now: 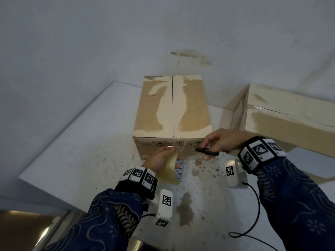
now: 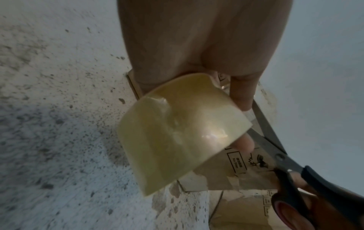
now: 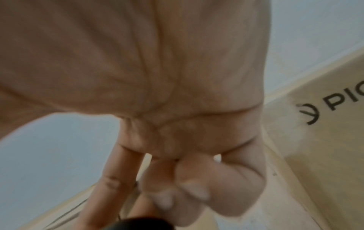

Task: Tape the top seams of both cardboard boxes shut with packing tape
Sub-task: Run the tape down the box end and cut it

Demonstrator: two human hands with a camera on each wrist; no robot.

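Stained and speckled, the white bench point(image 1: 87, 134) sits against a pale wall and carries everything in view. At its near middle, the left hand point(image 1: 157, 159) has its grip clamped on the roll of packing tape point(image 1: 172, 169), fingers curled round the roll, with a strip of tape point(image 1: 174, 146) drawn off it toward the near side of the middle box. Just right of it, the right hand point(image 1: 223, 142) has its grip curled on the black-handled scissors point(image 1: 206, 151); the left wrist view shows the blades point(image 2: 263, 129) parted, right beside the roll. Touching or nearly touching both hands stands the middle cardboard box point(image 1: 172, 113), its top flaps closed and the centre seam point(image 1: 172, 105) running from near to far; whether any tape already lies along it, I cannot tell. Well to the right stands the second cardboard box point(image 1: 290, 120), partly cut off by the picture's edge.
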